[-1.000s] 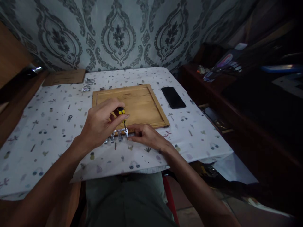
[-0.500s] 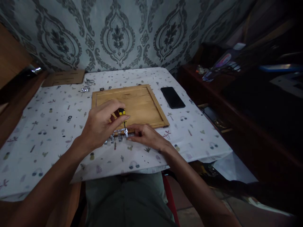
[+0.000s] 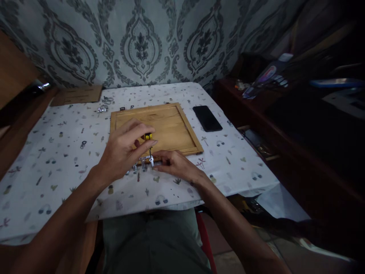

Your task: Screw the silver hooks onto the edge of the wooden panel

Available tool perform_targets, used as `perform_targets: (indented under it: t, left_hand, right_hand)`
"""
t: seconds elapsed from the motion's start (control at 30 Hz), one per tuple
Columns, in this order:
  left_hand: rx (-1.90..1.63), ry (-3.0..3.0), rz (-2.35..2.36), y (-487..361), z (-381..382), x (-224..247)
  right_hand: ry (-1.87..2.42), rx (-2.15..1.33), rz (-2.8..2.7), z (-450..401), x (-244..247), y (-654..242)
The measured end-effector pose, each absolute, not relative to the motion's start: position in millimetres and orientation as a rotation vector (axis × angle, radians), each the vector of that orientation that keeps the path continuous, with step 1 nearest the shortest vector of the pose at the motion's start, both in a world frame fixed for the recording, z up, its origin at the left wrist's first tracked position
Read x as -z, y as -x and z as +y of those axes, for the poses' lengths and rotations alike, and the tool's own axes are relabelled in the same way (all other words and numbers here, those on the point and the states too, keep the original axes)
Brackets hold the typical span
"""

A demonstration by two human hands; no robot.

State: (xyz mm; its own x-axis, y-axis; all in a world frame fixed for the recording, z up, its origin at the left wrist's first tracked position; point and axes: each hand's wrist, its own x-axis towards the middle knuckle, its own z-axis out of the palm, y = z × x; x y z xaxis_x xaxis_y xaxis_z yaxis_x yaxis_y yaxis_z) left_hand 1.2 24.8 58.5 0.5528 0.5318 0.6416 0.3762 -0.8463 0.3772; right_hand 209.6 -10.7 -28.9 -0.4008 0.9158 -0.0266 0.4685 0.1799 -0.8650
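Your left hand grips a black-and-yellow screwdriver, tip down, at the near edge of the wooden panel; your right hand pinches a metal fitting there. Far right sits a bottle, its contents unclear.

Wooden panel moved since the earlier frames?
No, none visible. The wooden panel keeps its place against the pink palm print on the tablecloth; the slight drift in view looks like camera motion.
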Motion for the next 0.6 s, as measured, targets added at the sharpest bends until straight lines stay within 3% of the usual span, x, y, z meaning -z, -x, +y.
perform_targets:
  t: [0.6]
  left_hand:
    - [-1.200,-2.649,0.811,-3.4,25.2,-62.5]
  right_hand:
    - [1.325,-1.144,-1.936,-10.1,30.2,-208.1]
